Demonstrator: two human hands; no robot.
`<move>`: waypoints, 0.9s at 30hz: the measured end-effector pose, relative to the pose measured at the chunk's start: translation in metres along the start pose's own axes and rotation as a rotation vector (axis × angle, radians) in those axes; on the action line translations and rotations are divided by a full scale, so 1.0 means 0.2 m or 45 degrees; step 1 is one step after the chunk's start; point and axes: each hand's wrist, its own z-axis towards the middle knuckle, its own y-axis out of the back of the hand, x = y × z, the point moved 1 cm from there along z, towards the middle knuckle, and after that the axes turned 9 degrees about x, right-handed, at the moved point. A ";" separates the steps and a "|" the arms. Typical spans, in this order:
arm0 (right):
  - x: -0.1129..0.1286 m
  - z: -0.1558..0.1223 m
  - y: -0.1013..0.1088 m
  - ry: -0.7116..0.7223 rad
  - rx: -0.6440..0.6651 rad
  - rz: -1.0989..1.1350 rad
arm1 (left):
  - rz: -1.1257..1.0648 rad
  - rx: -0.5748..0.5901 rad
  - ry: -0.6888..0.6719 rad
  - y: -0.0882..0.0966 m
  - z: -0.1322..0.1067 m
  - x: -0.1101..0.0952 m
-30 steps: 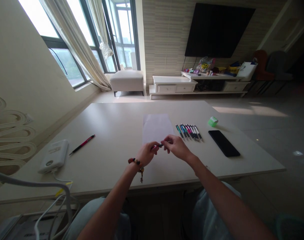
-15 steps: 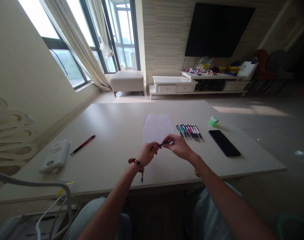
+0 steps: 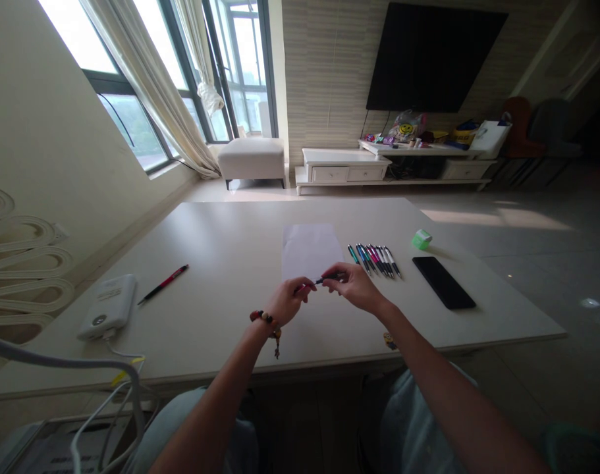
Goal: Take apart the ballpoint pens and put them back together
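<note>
Over the lower part of a white sheet of paper [image 3: 310, 247], both hands grip a red and black pen [image 3: 305, 287]. My left hand [image 3: 284, 303] is closed on the red barrel. The black front part sits pinched in the fingers of my right hand [image 3: 356, 286]. A thin stretch of the pen shows between the two halves; whether they are still joined is too small to tell. Just beyond my right hand, several click pens [image 3: 375, 261] in green, blue, pink and white lie side by side. Another red and black pen [image 3: 163, 284] rests on the table's left side.
A black phone [image 3: 442, 282] and a small green box [image 3: 421, 239] lie on the right of the white table [image 3: 230, 243]. At the left is a white power bank [image 3: 112, 304] with a cable. A small yellow object [image 3: 389, 340] is by the front edge.
My hands have moved slightly apart, the left one a little to the left. A thin section now shows between the pen's red barrel and its black front part.
</note>
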 end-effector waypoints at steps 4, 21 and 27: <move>0.02 0.00 0.00 -0.023 -0.026 0.126 | -0.220 0.058 -0.054 -0.02 0.00 -0.01; -0.06 -0.01 0.12 -0.248 -0.347 -0.023 | -0.814 -0.137 0.062 -0.22 -0.01 0.01; -0.21 -0.07 -0.02 -0.514 -0.048 -0.824 | -0.922 -0.239 0.110 -0.25 -0.04 0.03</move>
